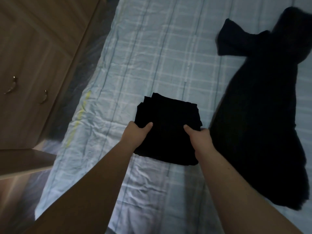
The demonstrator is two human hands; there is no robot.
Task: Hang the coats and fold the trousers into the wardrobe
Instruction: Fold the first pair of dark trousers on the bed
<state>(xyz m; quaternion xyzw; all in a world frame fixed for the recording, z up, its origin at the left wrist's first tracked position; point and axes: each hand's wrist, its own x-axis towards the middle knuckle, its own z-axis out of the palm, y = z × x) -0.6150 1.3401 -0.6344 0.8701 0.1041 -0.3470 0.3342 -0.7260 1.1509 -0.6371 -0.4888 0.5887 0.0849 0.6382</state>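
Observation:
Black trousers (167, 115), folded into a thick square, lie on the bed in the middle of the view. My left hand (136, 132) grips their left edge, thumb on top and fingers hidden underneath. My right hand (199, 137) grips the right edge the same way. A long black coat (256, 115) lies spread flat on the bed to the right, one sleeve reaching toward the far end. The wooden wardrobe (33, 56) stands at the left with its doors closed and two metal handles (27, 90) showing.
The bed (152, 48) has a pale blue checked sheet, wrinkled near the left side. A narrow dim gap runs between bed and wardrobe. A brown panel edge (25, 164) juts in at lower left, close to my left forearm.

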